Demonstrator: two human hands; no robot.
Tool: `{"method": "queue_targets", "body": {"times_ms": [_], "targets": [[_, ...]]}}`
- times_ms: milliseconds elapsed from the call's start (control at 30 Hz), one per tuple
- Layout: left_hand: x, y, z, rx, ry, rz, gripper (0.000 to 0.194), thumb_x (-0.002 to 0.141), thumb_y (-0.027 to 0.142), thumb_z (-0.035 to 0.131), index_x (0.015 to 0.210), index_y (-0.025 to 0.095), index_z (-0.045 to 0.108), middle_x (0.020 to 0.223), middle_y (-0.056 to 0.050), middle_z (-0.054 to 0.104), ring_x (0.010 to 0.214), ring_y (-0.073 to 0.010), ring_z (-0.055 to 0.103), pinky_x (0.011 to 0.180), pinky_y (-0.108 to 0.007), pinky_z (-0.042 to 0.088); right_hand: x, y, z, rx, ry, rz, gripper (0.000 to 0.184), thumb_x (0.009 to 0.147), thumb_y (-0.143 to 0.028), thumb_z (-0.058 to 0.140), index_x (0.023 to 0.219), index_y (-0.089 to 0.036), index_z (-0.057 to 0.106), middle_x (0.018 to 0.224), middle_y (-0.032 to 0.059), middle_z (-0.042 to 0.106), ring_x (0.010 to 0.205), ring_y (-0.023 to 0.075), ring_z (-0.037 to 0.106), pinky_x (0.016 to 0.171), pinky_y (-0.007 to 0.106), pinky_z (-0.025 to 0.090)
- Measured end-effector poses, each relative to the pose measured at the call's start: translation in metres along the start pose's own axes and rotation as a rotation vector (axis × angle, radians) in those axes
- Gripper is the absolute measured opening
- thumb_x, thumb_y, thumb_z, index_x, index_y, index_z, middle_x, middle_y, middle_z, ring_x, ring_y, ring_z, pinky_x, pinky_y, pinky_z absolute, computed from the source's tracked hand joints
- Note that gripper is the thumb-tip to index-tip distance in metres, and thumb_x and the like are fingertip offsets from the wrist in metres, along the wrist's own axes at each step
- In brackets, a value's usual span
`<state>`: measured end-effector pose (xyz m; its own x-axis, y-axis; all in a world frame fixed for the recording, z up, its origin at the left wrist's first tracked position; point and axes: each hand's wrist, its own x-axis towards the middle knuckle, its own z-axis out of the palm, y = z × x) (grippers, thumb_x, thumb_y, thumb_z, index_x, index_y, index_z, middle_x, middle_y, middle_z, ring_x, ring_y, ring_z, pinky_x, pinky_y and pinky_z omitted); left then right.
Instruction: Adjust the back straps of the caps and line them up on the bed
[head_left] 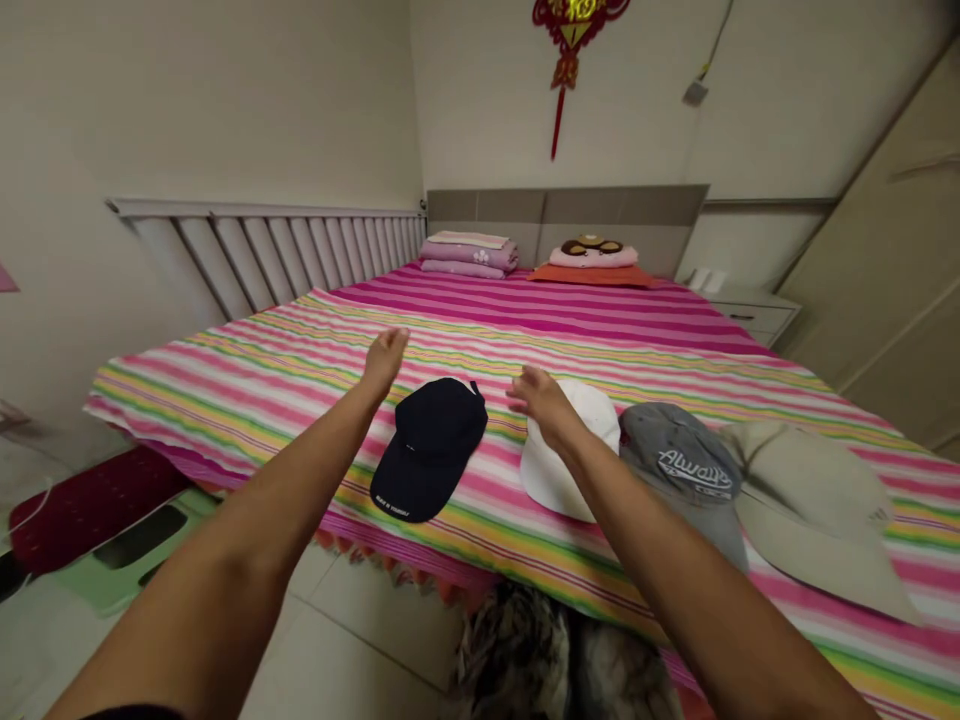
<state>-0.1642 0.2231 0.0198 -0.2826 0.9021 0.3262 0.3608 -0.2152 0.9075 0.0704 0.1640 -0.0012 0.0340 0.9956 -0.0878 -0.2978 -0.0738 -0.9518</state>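
Observation:
A black baseball cap [439, 430], its brim toward me with small white lettering, lies on the striped bedspread. Just beyond its left side, my left hand [385, 362] hovers with the fingers curled together and nothing visible in them. My right hand [546, 403] is to the right of the black cap, fingers apart and holding nothing. Under and behind that hand is a white cap [592, 408], partly hidden by my hand and forearm. Farther right lie a grey cap [675, 450] with white "Always" lettering, partly covered by my forearm, and a wide beige cap [817, 490].
The bed's striped spread [247, 400] stretches to a grey headboard [615, 205]. Folded purple bedding [469, 255] and a pink pile [600, 258] sit there. A white rail [277, 210] runs along the left. Dark fluffy fabric [517, 650] is below the front edge.

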Motion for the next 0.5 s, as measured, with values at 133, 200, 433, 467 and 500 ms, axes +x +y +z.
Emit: {"method": "queue_targets", "body": {"times_ms": [133, 200, 433, 467, 500], "targets": [[-0.059, -0.032, 0.011, 0.483, -0.343, 0.46, 0.065, 0.064, 0.047, 0.064, 0.118, 0.015, 0.05, 0.129, -0.015, 0.047, 0.122, -0.0298, 0.036, 0.104, -0.045, 0.018, -0.073, 0.056, -0.054, -0.064, -0.117, 0.262, 0.019, 0.079, -0.025, 0.057, 0.068, -0.01, 0.06, 0.055, 0.0051, 0.062, 0.044, 0.0107, 0.056, 0.042, 0.02, 0.044], [-0.08, -0.042, 0.015, 0.749, -0.359, 0.609, 0.069, 0.069, 0.045, 0.06, 0.127, 0.014, 0.041, 0.134, -0.017, 0.04, 0.127, -0.0314, 0.029, 0.104, -0.049, 0.013, -0.104, 0.078, -0.079, -0.071, -0.098, 0.371, 0.025, 0.079, -0.031, 0.057, 0.067, -0.01, 0.058, 0.052, 0.0064, 0.063, 0.041, 0.0116, 0.057, 0.04, 0.02, 0.045], [-0.061, -0.043, 0.032, 0.955, -0.194, 0.381, 0.052, 0.071, 0.035, 0.058, 0.117, 0.013, 0.049, 0.104, -0.014, 0.061, 0.101, -0.0307, 0.053, 0.092, -0.045, 0.032, -0.109, 0.101, -0.109, 0.412, 0.35, 0.394, 0.01, 0.08, -0.021, 0.058, 0.073, -0.017, 0.053, 0.067, 0.007, 0.069, 0.064, 0.0157, 0.068, 0.06, 0.025, 0.056], [-0.055, -0.042, 0.033, 0.944, -0.185, 0.364, 0.043, 0.072, 0.032, 0.057, 0.111, 0.014, 0.054, 0.098, -0.012, 0.063, 0.096, -0.0295, 0.056, 0.088, -0.043, 0.036, -0.101, 0.101, -0.108, 0.442, 0.372, 0.381, 0.01, 0.082, -0.02, 0.056, 0.072, -0.018, 0.052, 0.066, 0.0049, 0.069, 0.064, 0.0145, 0.068, 0.06, 0.024, 0.056], [-0.05, -0.041, 0.034, 0.934, -0.157, 0.354, 0.037, 0.073, 0.03, 0.055, 0.106, 0.014, 0.056, 0.096, -0.012, 0.063, 0.094, -0.029, 0.056, 0.085, -0.041, 0.038, -0.094, 0.102, -0.106, 0.459, 0.38, 0.372, 0.011, 0.082, -0.02, 0.056, 0.072, -0.019, 0.051, 0.063, 0.0025, 0.068, 0.061, 0.0132, 0.067, 0.059, 0.023, 0.056]]}}
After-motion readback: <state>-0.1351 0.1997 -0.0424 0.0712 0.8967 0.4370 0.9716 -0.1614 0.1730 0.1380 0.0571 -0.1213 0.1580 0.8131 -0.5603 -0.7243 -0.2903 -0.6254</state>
